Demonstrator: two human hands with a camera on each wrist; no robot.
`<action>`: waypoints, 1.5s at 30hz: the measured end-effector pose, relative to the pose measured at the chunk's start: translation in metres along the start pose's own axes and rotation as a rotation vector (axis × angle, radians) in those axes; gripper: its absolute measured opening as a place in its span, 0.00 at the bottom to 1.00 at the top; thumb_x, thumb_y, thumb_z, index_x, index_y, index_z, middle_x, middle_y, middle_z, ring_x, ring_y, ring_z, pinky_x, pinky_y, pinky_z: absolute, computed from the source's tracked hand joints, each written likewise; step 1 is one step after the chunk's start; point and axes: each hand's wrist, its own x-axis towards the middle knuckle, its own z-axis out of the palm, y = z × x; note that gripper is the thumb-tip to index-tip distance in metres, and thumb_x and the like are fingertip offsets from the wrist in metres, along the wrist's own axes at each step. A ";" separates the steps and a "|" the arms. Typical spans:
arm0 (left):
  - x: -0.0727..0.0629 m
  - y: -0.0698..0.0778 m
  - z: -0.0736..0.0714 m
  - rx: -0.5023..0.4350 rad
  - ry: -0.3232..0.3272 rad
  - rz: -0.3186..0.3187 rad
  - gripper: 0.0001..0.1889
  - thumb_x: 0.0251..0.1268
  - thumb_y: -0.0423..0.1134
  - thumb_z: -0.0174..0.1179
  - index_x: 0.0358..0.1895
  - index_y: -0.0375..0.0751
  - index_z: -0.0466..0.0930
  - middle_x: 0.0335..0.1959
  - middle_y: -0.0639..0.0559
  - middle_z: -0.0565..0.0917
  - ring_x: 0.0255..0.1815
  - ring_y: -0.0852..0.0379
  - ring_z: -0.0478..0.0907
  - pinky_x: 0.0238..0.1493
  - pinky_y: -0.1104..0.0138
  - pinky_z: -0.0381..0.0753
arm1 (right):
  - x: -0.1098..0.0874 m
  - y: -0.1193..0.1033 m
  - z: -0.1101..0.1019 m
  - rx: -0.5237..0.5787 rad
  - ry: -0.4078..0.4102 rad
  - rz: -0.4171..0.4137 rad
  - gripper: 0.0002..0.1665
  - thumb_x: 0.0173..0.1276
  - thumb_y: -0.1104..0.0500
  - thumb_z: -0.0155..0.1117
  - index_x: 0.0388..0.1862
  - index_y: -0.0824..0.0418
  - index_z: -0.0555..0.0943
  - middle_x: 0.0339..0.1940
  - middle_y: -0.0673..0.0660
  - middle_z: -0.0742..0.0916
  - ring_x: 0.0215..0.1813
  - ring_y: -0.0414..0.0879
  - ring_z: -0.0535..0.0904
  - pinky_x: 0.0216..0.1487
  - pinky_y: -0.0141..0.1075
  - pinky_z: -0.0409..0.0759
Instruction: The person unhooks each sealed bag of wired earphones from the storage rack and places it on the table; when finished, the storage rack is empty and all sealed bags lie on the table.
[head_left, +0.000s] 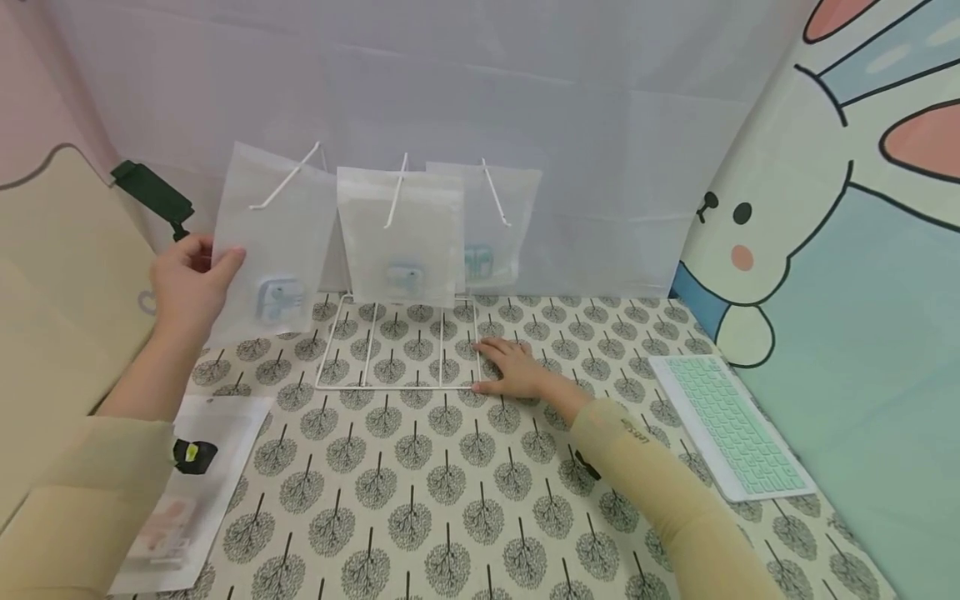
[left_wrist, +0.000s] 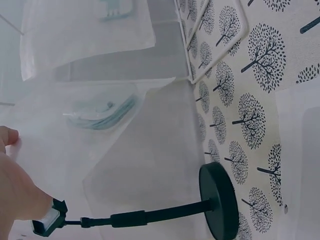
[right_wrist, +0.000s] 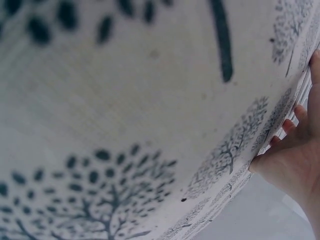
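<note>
A translucent white pouch (head_left: 279,225) hangs on the leftmost hook (head_left: 288,175) of a white wire rack (head_left: 397,387). My left hand (head_left: 191,279) pinches its left edge between thumb and fingers, and the pouch is tilted. Through its lower part shows a small blue-and-white item (head_left: 279,302), blurred by the plastic. Two similar pouches hang to the right, a middle pouch (head_left: 375,237) and a right pouch (head_left: 498,196), each with a small item inside. At the right side of the rack's base, my right hand (head_left: 513,369) rests with fingers spread, holding nothing.
A dark green stand (left_wrist: 165,214) with a round base is behind my left hand. Flat at the left front lies another pouch (head_left: 225,467) with a black label and a pinkish item. A white keyboard (head_left: 731,425) with mint keys lies at the right, beside the printed curtain.
</note>
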 end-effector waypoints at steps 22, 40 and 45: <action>-0.041 0.022 -0.030 0.141 0.155 0.173 0.03 0.59 0.45 0.63 0.30 0.56 0.78 0.20 0.79 0.71 0.26 0.75 0.69 0.27 0.85 0.66 | 0.002 0.004 -0.002 -0.012 0.011 -0.007 0.50 0.63 0.30 0.53 0.77 0.50 0.50 0.77 0.56 0.54 0.76 0.60 0.48 0.71 0.63 0.39; -0.085 0.025 -0.048 0.196 0.244 0.334 0.12 0.60 0.40 0.60 0.37 0.31 0.82 0.23 0.85 0.69 0.25 0.81 0.66 0.30 0.89 0.64 | 0.000 0.002 -0.001 -0.022 0.012 -0.012 0.49 0.64 0.31 0.52 0.76 0.51 0.50 0.77 0.57 0.54 0.76 0.60 0.48 0.71 0.63 0.40; -0.095 0.020 -0.056 0.222 0.248 0.314 0.11 0.61 0.40 0.61 0.37 0.33 0.82 0.23 0.86 0.69 0.24 0.81 0.65 0.29 0.89 0.63 | 0.000 0.001 0.002 -0.023 0.001 -0.005 0.49 0.64 0.31 0.51 0.77 0.50 0.49 0.77 0.57 0.53 0.76 0.60 0.48 0.71 0.62 0.39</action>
